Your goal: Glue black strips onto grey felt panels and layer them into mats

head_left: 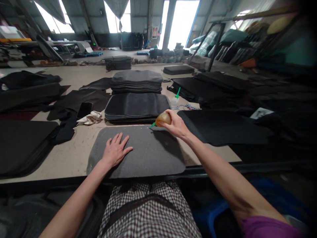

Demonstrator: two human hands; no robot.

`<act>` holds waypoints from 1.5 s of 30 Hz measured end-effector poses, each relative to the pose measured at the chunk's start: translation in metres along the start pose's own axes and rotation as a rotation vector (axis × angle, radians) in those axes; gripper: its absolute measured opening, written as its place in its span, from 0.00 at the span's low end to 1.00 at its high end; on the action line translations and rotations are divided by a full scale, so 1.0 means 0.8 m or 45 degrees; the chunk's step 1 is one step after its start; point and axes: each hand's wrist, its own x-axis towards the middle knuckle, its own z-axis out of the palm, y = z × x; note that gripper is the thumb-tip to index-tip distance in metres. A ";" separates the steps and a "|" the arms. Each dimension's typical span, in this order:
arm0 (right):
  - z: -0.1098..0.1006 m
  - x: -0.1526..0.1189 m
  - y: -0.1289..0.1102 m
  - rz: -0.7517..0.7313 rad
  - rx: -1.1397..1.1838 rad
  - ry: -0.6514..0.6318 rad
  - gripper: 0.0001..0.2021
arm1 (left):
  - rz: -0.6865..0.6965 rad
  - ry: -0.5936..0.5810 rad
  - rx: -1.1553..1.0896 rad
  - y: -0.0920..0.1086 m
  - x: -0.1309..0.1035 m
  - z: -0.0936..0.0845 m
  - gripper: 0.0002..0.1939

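My left hand [115, 151] lies flat, fingers spread, palm down on the grey felt pad [138, 153] that sits at the near edge of the table [74, 155]. My right hand [174, 125] is curled around a small amber squeeze bottle [163, 118], tipped on its side so its green nozzle [152, 125] points left and down to the pad's far edge; whether the tip actually touches the felt I cannot tell. My fingers hide most of the bottle's far side. My right arm reaches out nearly straight from the lower right; my left forearm comes in from the lower left, wrist bent slightly upward.

Just beyond the pad lies a stack of dark pads [137, 106], with a taller grey stack [136, 81] behind it. A crumpled rag [90, 118] lies left of the near stack, beside a dark phone [84, 109]. A clear bottle with a green cap [175, 100] stands toward the right. The pad's near edge slightly overhangs the table edge, and the right corner of the table fades into blur and shadow.
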 end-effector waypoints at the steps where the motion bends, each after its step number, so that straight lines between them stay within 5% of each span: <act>1: -0.007 -0.001 0.004 -0.007 -0.019 -0.013 0.22 | 0.003 0.004 0.006 0.000 0.000 0.002 0.35; 16: -0.114 -0.053 0.074 0.288 -0.218 0.138 0.27 | 0.044 0.037 0.064 -0.006 0.002 0.015 0.36; 22: -0.145 -0.088 0.068 0.581 0.274 0.349 0.30 | 0.025 0.041 0.039 -0.006 -0.001 0.013 0.37; 26: -0.134 -0.103 0.035 0.803 1.030 0.433 0.26 | 0.015 0.033 0.018 -0.007 -0.001 0.008 0.35; 31: -0.097 -0.112 -0.008 0.824 1.496 0.134 0.23 | 0.058 0.086 0.034 -0.008 0.008 0.000 0.31; 37: -0.061 -0.116 -0.010 0.781 1.448 0.097 0.24 | 0.071 0.060 -0.008 -0.013 0.010 0.009 0.30; 45: -0.052 -0.106 0.010 0.820 1.040 0.325 0.26 | 0.060 0.073 -0.020 -0.014 0.009 0.018 0.31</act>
